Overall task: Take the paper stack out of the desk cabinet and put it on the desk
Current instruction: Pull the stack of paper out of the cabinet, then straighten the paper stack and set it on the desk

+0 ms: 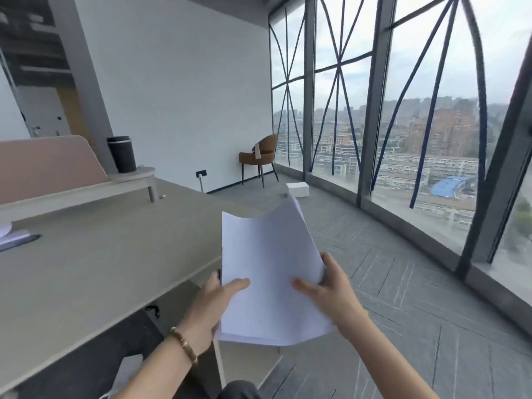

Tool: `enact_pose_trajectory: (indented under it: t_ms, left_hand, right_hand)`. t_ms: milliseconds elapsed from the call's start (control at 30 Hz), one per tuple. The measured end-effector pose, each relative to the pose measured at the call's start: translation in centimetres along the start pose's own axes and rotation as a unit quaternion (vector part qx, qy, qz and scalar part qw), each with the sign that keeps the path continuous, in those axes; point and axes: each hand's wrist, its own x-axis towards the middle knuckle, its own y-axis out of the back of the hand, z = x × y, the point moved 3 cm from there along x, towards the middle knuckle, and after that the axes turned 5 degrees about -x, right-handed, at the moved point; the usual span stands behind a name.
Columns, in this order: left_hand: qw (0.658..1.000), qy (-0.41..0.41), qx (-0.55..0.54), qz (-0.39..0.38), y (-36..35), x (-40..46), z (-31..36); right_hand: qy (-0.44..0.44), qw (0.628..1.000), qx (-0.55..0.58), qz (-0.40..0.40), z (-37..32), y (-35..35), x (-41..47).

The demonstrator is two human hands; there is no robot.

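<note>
Paper stack point(267, 272), white, held in the air beside the right-hand edge of the bench point(95, 254), above the grey floor point(403, 298); its far end curves upward. Left hand point(213, 306), a beaded bracelet point(184, 345) at the wrist, grips the near left edge, fingers point(236, 285) closed over the top sheet. Right hand point(328, 286) grips the right edge, thumb on top. Background: brown chair point(259, 156), white box point(298, 189), black canister point(122, 154).

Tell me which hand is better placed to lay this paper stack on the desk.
Probably the left hand. It grips the paper stack on the edge nearest the desk, which lies to the left; the right hand holds the far edge, over the floor.
</note>
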Motion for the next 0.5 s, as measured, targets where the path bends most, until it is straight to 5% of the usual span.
enact_pose_trajectory:
  t_ms: [133, 500]
  left_hand:
    - [0.997, 0.006, -0.081, 0.008, 5.4, -1.5, 5.2]
    - [0.989, -0.069, -0.014, 0.129, 19.3, -2.5, 8.7]
  right_hand:
    - [0.069, 0.997, 0.031, -0.024, -6.2, -2.7, 1.0]
    - [0.130, 0.982, 0.060, -0.123, -16.2, -14.7, 2.6]
